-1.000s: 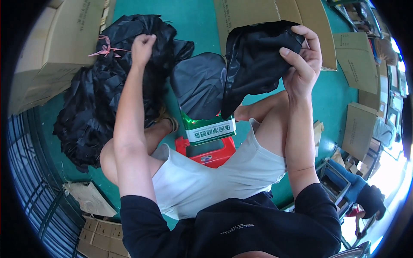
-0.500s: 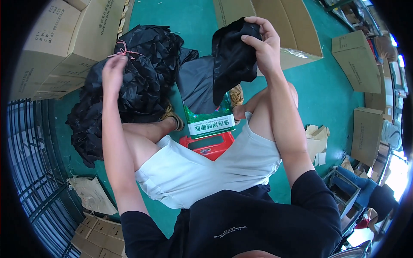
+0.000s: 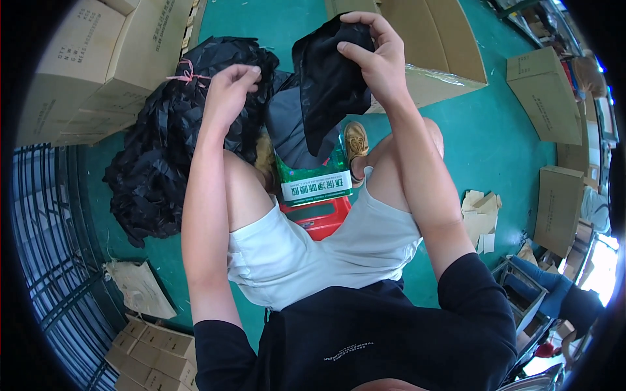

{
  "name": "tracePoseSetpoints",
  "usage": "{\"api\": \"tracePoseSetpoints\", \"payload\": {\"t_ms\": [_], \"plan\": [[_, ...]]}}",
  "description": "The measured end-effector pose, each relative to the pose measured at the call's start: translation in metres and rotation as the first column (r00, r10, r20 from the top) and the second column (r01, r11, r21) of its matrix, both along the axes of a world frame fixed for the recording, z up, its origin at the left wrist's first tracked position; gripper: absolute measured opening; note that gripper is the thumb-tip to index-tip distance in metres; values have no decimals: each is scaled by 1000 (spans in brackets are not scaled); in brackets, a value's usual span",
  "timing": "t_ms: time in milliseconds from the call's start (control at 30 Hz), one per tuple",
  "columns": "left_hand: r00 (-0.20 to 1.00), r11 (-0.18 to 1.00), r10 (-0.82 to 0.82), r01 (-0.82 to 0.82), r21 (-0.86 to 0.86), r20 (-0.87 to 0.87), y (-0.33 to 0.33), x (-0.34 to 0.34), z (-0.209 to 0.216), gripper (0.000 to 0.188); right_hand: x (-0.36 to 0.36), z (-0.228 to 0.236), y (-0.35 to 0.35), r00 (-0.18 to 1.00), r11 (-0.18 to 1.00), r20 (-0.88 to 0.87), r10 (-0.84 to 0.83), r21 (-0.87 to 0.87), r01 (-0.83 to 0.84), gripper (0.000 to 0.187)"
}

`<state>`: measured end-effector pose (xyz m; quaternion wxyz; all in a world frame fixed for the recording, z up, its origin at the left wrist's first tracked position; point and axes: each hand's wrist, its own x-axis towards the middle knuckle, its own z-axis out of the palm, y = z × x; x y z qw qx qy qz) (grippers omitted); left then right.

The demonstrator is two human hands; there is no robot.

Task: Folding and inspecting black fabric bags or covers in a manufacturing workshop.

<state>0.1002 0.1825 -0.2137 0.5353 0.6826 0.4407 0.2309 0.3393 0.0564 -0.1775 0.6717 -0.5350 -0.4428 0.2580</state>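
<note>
Cloth sheet, limp, black: hung at twelve o'clock.
Right hand: nearly closed, pinched its edge.
Left hand: half-curled at eleven o'clock; couldn't tell contents.

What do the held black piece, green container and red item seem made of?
Black piece, in the right hand: probably thin fabric, mostly matte; it drapes in soft folds.
Green container: perhaps printed metal, glossy; straight, crisp edges, though plastic is possible.
Red item: likely moulded plastic, smooth; even colour and rounded edges.
</note>
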Motion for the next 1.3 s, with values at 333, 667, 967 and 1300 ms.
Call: {"api": "tracePoseSetpoints", "payload": {"t_ms": [333,667,967,1300], "plan": [[930,935,350,-355,29,111,45,-31,-19,27,-14,-6,11,998,998,-42,43,-54,-46,39],[898,941,-337,332,70,284,-2,5,-9,31,-27,-5,25,846,969,-489,214,-6,-249,42],[830,965,-157,244,-94,535,10,39,-13,58,-45,-19,37,664,757,-491,564,-13,-653,76],[579,571,366,478,-667,729,45,4,-23,44,19,-36,61,1000,967,-13,10,-255,-13,37]]}}
